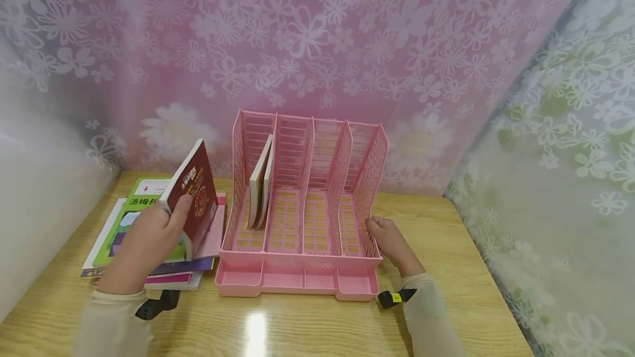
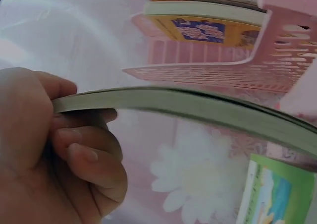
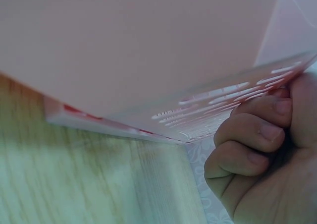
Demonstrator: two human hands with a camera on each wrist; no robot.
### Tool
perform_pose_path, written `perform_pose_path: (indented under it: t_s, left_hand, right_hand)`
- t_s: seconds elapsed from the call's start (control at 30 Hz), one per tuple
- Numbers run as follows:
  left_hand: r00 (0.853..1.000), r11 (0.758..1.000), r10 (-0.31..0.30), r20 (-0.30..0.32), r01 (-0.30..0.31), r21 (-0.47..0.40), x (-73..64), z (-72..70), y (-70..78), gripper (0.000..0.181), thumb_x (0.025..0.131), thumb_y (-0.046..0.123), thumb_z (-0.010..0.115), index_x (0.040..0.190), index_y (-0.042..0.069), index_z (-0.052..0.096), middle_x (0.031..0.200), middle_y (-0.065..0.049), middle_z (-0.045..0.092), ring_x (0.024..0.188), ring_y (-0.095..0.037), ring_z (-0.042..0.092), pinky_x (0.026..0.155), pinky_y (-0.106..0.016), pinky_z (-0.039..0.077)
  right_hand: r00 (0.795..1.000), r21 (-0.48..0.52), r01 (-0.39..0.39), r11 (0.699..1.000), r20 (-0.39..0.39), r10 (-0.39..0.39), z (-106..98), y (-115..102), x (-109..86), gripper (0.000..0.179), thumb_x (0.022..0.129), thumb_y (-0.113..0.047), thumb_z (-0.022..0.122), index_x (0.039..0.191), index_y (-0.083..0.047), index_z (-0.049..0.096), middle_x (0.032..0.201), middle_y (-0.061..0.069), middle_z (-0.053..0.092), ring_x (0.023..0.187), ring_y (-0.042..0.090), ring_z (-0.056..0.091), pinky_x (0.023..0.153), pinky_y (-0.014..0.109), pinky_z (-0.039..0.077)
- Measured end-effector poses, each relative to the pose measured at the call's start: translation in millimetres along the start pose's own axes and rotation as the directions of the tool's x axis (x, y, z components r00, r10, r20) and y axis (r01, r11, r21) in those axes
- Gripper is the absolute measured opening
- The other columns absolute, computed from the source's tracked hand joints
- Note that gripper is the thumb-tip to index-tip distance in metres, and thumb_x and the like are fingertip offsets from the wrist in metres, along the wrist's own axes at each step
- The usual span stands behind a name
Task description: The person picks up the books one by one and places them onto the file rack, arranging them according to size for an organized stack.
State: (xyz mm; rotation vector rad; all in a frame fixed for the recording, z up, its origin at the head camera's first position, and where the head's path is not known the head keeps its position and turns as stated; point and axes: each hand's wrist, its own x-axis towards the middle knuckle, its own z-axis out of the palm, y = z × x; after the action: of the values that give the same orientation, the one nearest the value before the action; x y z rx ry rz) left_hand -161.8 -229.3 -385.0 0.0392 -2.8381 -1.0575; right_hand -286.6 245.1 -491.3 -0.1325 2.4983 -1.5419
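My left hand pinches a dark red book by its edge, thumb on the cover. The book stands upright over a pile of books, left of a pink desktop file rack. Seen in the left wrist view, the held book shows its page edges and bows slightly. My right hand grips the right side wall of the rack near its front. In the right wrist view its curled fingers lie against the slotted panel. Two thin books lean in the rack's leftmost compartment.
The pile of books, with a green one on top, lies on the wooden table. Small trays run along the rack's front. A pink flowered curtain hangs behind, and pale flowered sheeting stands at the right.
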Motion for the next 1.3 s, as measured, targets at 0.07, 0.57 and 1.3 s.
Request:
perform_pose_path:
  t_s: [0.07,0.57,1.3]
  left_hand:
    - [1.000,1.000,-0.005,-0.019,0.005,0.008,2.3,1.7,-1.2,0.079,0.111,0.052,0.024,0.129,-0.019,0.055,0.121,-0.037,0.065,0.099,-0.045,0.068,0.077,-0.057,0.058]
    - [0.999,0.999,0.004,-0.045,-0.006,-0.035,4.5,7.7,-1.2,0.077,0.111,0.051,0.029,0.127,-0.019,0.058,0.120,-0.037,0.066,0.100,-0.043,0.068,0.073,-0.049,0.056]
    - [0.999,0.998,-0.034,-0.009,0.034,-0.055,5.6,12.5,-2.7,0.081,0.110,0.055,0.027,0.128,-0.018,0.056,0.120,-0.035,0.065,0.099,-0.040,0.068,0.077,-0.055,0.057]
  right_hand:
    - [1.000,0.007,0.004,1.000,0.002,-0.004,-0.2,0.3,-0.1,0.046,0.111,-0.033,0.043,0.098,0.005,0.064,0.093,0.016,0.066,0.079,0.021,0.055,0.067,0.031,0.048]
    - [1.000,-0.001,0.018,1.000,-0.023,-0.018,1.7,3.1,2.9,0.046,0.110,-0.034,0.045,0.090,0.004,0.062,0.084,0.011,0.063,0.070,0.019,0.052,0.059,0.029,0.043]
    - [0.999,-0.009,0.023,1.000,-0.028,-0.023,2.5,2.8,0.7,0.045,0.110,-0.032,0.044,0.097,0.006,0.065,0.091,0.016,0.066,0.074,0.021,0.054,0.063,0.030,0.047]
